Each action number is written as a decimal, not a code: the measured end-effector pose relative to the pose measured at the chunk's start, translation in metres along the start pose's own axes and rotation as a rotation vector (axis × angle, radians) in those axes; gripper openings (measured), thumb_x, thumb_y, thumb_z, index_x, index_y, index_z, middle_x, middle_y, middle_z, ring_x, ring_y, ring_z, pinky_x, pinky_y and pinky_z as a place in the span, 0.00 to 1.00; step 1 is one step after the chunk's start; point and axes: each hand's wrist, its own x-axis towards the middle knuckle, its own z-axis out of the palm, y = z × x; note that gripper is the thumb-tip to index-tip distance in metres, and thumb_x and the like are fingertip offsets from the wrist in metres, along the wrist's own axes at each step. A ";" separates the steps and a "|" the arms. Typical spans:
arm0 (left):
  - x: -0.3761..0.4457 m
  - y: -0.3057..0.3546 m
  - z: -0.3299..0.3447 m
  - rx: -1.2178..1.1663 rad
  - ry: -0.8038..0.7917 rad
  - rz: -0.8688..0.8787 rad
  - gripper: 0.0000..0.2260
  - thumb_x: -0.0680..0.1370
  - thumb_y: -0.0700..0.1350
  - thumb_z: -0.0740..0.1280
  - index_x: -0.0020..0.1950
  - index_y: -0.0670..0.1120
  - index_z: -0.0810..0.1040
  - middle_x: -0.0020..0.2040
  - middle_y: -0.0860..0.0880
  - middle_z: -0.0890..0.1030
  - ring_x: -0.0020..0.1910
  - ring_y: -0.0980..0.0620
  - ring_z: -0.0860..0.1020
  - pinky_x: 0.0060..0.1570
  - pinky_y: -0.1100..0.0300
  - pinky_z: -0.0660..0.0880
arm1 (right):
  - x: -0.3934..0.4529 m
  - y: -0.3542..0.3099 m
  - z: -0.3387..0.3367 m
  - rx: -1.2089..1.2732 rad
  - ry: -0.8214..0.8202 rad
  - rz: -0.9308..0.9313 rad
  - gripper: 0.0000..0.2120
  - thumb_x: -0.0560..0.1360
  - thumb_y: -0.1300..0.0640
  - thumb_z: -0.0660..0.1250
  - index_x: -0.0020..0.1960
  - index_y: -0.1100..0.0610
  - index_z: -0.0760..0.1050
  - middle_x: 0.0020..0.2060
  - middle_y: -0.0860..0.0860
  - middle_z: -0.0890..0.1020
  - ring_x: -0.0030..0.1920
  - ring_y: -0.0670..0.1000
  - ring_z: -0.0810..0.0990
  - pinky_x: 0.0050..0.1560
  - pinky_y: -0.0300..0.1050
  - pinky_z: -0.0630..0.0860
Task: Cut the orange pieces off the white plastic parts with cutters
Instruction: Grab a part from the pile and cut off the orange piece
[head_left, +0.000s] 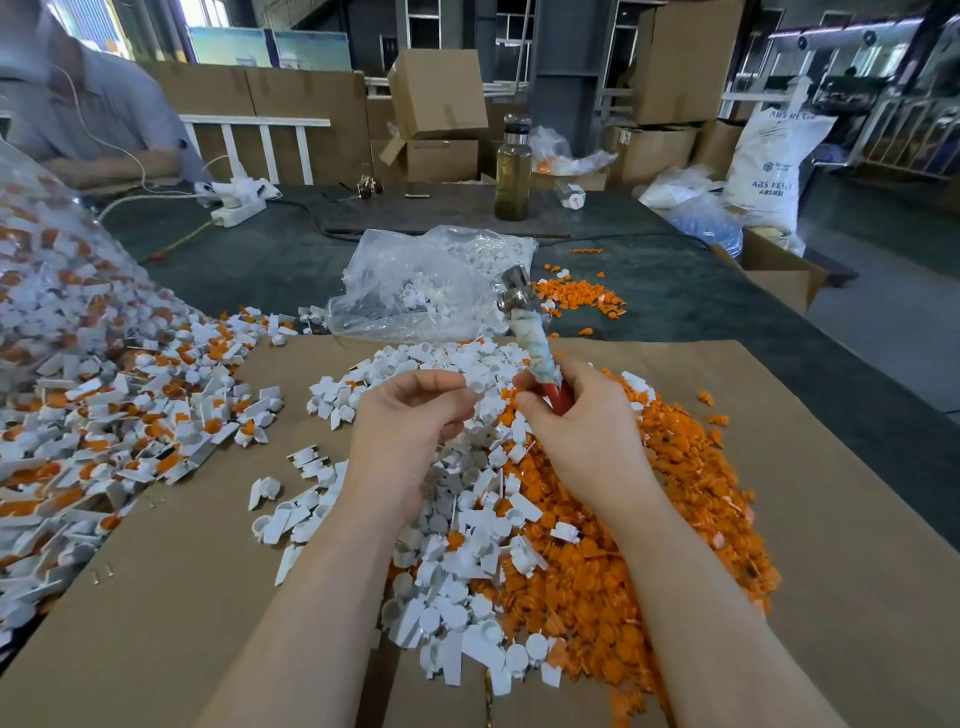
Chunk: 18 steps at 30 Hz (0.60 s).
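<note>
My right hand grips the cutters by their red, tape-wrapped handles, metal jaws pointing up and away. My left hand pinches a small white plastic part between thumb and fingertips, just left of the cutter handles. Below my hands lies a heap of cut white parts beside a heap of orange pieces on the brown cardboard sheet. On the left spreads a large pile of uncut white parts with orange pieces attached.
A clear plastic bag of white parts lies beyond the cardboard, with a small scatter of orange pieces to its right. Further back stand a bottle and a power strip. Another person's arm rests at the far left.
</note>
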 end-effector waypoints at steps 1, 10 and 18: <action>0.000 0.000 0.000 -0.003 -0.007 0.001 0.07 0.71 0.34 0.75 0.41 0.44 0.82 0.38 0.45 0.83 0.37 0.50 0.80 0.40 0.62 0.79 | 0.000 0.000 0.001 0.002 -0.005 -0.010 0.09 0.77 0.55 0.68 0.45 0.41 0.74 0.38 0.40 0.79 0.38 0.40 0.77 0.36 0.36 0.71; 0.010 -0.008 -0.010 0.449 0.100 0.128 0.06 0.76 0.39 0.71 0.46 0.50 0.80 0.39 0.53 0.81 0.31 0.60 0.76 0.34 0.66 0.74 | 0.001 0.005 0.001 -0.048 -0.021 0.005 0.04 0.77 0.54 0.67 0.49 0.45 0.76 0.33 0.42 0.77 0.29 0.41 0.71 0.31 0.35 0.65; 0.010 -0.014 -0.013 1.095 -0.015 0.182 0.13 0.76 0.54 0.70 0.59 0.53 0.81 0.58 0.49 0.77 0.54 0.47 0.78 0.53 0.55 0.74 | 0.001 0.004 0.000 -0.067 0.000 0.002 0.03 0.77 0.55 0.67 0.51 0.51 0.77 0.36 0.43 0.77 0.33 0.43 0.72 0.33 0.41 0.67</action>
